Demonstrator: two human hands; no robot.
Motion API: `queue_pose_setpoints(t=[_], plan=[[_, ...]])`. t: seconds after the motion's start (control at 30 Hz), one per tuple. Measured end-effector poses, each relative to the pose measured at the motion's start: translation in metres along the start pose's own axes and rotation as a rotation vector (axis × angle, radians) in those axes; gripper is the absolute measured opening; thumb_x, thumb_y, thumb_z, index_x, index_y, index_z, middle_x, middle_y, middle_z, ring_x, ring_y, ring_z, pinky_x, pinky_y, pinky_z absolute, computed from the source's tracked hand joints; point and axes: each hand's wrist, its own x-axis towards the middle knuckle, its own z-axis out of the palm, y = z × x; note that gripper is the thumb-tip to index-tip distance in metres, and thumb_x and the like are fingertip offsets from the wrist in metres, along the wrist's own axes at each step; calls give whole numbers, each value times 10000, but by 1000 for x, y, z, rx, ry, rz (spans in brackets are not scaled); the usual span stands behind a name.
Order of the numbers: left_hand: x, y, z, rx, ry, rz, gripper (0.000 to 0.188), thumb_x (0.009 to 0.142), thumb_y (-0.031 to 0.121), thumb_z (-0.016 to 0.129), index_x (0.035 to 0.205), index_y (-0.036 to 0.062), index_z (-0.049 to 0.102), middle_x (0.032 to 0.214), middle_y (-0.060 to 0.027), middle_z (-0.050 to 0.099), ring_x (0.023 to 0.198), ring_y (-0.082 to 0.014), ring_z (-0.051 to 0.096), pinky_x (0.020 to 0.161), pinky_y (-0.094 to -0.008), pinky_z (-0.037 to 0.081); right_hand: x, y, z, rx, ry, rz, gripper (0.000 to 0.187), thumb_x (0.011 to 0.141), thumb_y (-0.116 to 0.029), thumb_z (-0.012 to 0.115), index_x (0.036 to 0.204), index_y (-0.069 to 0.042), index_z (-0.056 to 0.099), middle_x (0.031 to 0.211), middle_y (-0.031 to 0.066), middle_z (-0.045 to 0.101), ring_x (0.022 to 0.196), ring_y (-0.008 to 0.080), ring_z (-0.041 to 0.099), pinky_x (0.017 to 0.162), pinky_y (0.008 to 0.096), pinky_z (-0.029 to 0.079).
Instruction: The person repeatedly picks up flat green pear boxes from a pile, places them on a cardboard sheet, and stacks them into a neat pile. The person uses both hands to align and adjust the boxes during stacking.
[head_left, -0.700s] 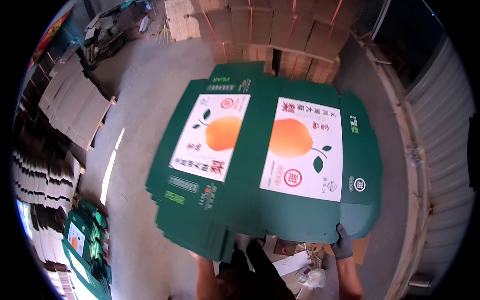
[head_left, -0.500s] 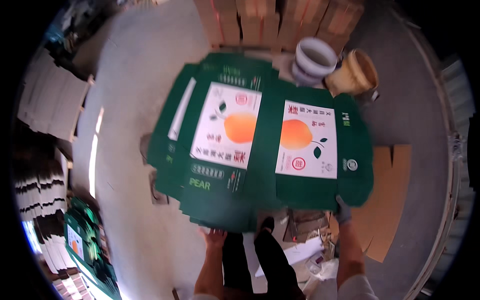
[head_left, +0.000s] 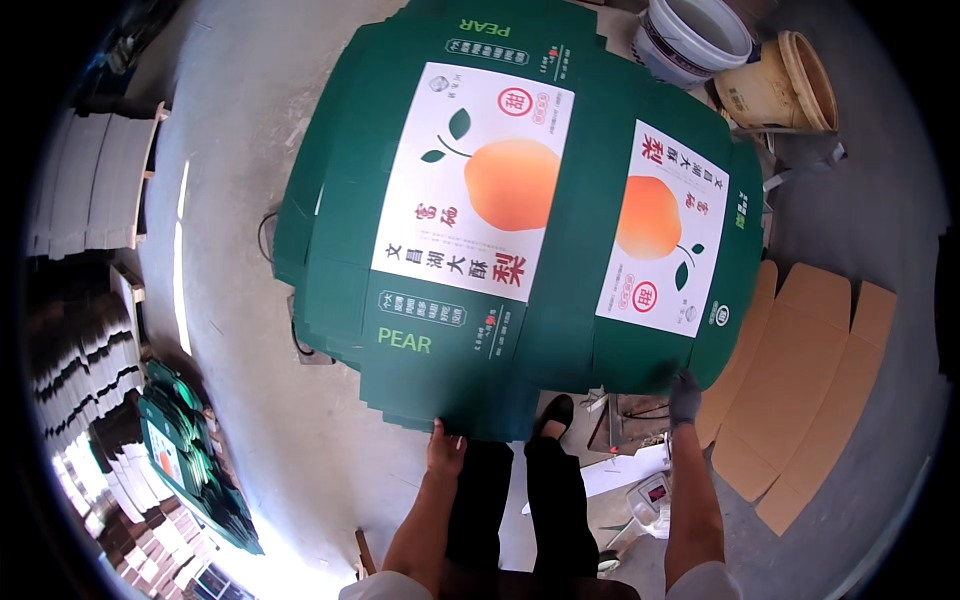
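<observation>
Head view: at far left, a pile of green flattened cartons [head_left: 180, 450] lies apart from the person. The bare left hand [head_left: 446, 452] grasps the near edge of the green carton sheets [head_left: 565, 260], thumb on top. The sheets lie spread in front of the legs; support beneath cannot be confirmed. Judged handling: fairly heavy as a bundle, stiff, smooth, liable to slide and crease; best held at opposite edges. The gloved right hand [head_left: 685, 400] grips the near right edge, beside a brown cardboard sheet [head_left: 815, 380].
</observation>
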Motion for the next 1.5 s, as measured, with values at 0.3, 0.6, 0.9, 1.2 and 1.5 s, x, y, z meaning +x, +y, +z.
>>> queue_pose_setpoints(t=[0.3, 0.6, 0.9, 1.2, 1.5], plan=[[-19, -5, 5, -66, 8, 92, 353, 949, 413, 605, 1201, 193, 490, 1143, 36, 592, 1023, -141, 545, 829, -364, 386, -18, -201, 55, -222, -10, -665, 530, 922, -264, 594, 1400, -91, 443, 1396, 227, 456, 1262, 403, 467, 1033, 449, 409], [-26, 37, -9, 339, 617, 591, 538, 933, 246, 626, 1393, 62, 415, 1288, -113, 525, 1223, -242, 480, 1007, -444, 369, 20, -334, 128, -340, 157, -962, 651, 966, -491, 426, 1473, -94, 333, 1528, 203, 277, 1407, 389, 269, 1112, 559, 217], [2, 225, 302, 1673, 144, 1570, 645, 892, 230, 631, 1449, 55, 356, 1547, -152, 271, 1455, -323, 205, 1148, -562, 147, 107, -402, 181, -405, 304, -911, 679, 956, -549, 378, 1452, -86, 359, 1512, 214, 298, 1412, 380, 257, 1088, 607, 186], [90, 264, 398, 1873, 153, 1524, 800, 892, 495, 554, 1510, 84, 254, 1594, -150, 150, 1482, -308, 106, 1158, -566, 86, 136, -431, 199, -575, 360, -863, 706, 939, -594, 373, 1430, -87, 391, 1484, 236, 336, 1371, 431, 306, 1047, 676, 213], [104, 266, 420, 1987, 188, 1480, 820, 892, 462, 555, 1517, 65, 203, 1595, -175, 125, 1480, -356, 81, 1142, -595, 76, 153, -454, 186, -557, 239, -769, 686, 878, -551, 487, 1383, -90, 430, 1456, 197, 349, 1340, 395, 326, 1023, 678, 229]])
